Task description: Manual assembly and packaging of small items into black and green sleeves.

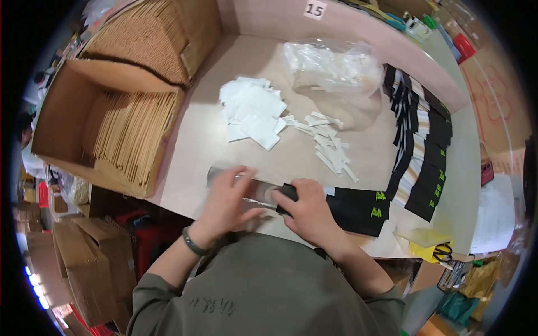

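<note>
My right hand [307, 208] is closed on the end of a black paper sleeve [286, 199], near the front edge of the table. From that sleeve a greyish, shiny flat piece [259, 191] reaches left toward my left hand [225, 197]; blur keeps its kind from showing. The left fingers are smeared by motion over the piece, so their grip is unclear. Just right of my right hand, black sleeves with yellow-green print [361, 211] lie flat. Beyond my hands are a pile of white folded napkins [253, 109] and several slim white paper packets [330, 147].
Overlapping black sleeves [428, 157] run along the right side. A clear plastic bag of white items [336, 64] sits at the back. Two cardboard boxes hold thin brown pieces [134, 131] and a dense brown stack [137, 47] at left. A yellow item [428, 246] lies at the front-right edge.
</note>
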A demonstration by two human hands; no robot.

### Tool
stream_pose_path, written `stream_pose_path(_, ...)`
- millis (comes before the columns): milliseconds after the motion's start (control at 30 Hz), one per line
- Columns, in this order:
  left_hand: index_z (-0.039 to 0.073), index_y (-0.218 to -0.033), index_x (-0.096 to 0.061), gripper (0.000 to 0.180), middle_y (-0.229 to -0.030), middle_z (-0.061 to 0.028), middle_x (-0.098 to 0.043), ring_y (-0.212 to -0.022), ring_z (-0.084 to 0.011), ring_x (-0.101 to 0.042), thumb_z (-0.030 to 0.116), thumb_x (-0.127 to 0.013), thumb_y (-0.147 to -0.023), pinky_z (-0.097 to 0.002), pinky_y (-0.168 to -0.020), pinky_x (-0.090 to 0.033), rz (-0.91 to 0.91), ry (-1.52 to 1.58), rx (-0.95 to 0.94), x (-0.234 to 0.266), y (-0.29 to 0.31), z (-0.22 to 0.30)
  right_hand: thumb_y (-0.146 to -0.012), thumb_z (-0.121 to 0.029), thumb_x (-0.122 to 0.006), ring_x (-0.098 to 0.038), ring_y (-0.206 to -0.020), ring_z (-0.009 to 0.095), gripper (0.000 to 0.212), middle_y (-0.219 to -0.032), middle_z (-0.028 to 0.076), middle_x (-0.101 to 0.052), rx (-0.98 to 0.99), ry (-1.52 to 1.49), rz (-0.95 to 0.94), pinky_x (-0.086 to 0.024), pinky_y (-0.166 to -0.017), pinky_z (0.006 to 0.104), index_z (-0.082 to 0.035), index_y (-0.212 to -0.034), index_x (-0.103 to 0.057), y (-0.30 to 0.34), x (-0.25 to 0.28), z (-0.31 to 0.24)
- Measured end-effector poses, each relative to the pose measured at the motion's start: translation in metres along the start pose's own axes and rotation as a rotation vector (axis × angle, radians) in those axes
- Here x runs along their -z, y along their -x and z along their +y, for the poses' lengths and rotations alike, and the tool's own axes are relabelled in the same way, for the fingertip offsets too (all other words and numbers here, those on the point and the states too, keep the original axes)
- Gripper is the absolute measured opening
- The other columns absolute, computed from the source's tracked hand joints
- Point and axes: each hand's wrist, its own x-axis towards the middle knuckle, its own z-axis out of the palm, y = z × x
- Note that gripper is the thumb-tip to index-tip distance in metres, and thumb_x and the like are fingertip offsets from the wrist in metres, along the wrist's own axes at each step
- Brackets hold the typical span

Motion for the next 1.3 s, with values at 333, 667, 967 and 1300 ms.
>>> stream_pose_path(333, 0.002, -0.092, -0.057, 0.039, -0.068, -0.0087, -0.056, -0.063, -0.0211, -0.056, 0.025, -0.080, -0.071, -0.0346, -0.063, -0.049, -0.325, 0.479, 0.534, 0.013, 0.005, -0.011, -0.074, -0.029, -0.082, -0.057, -0.105, 0.034, 0.026, -0.113, 0.018, -0.059, -0.107, 0.466, 0.121, -0.047, -0.086, 0.0431, -0.006, -0.075, -0.070, 0.021, 0.108, 0.137)
stream_pose_path(667, 0.000, -0.108, -0.057, 0.042, -0.088, -0.0141, -0.065, -0.082, -0.0286, -0.064, 0.016, -0.074, -0.073, -0.0360, -0.075, -0.051, -0.591, 0.664, 0.392, -0.007, -0.007, 0.021, -0.087, -0.037, -0.069, -0.057, -0.111, 0.038, 0.036, -0.115, 0.023, -0.060, 0.152, 0.221, -0.127, -0.049, -0.088, 0.0438, -0.003, -0.088, -0.057, 0.004, 0.021, 0.020)
stream_pose_path(967, 0.007, -0.128, -0.052, 0.066, -0.100, -0.0132, -0.059, -0.087, -0.0358, -0.062, 0.014, -0.080, -0.069, -0.0418, -0.074, -0.051, -0.200, 0.113, 0.263, -0.003, 0.019, -0.006, -0.088, -0.026, -0.058, -0.066, -0.072, 0.037, 0.023, -0.075, 0.017, -0.067, -0.501, -0.059, -0.244, -0.052, -0.064, 0.0484, -0.004, -0.081, -0.062, -0.007, -0.014, 0.010)
stream_pose_path(1300, 0.007, -0.132, -0.054, 0.075, -0.124, -0.0178, -0.060, -0.114, -0.0375, -0.057, 0.024, -0.087, -0.067, -0.0451, -0.096, -0.047, -0.166, 0.043, -0.095, 0.031, -0.006, -0.049, -0.091, -0.038, -0.064, -0.066, -0.073, 0.036, 0.032, -0.070, 0.012, -0.066, -0.610, 0.161, 0.150, -0.052, -0.067, 0.0476, -0.010, -0.104, -0.059, -0.032, 0.008, 0.043)
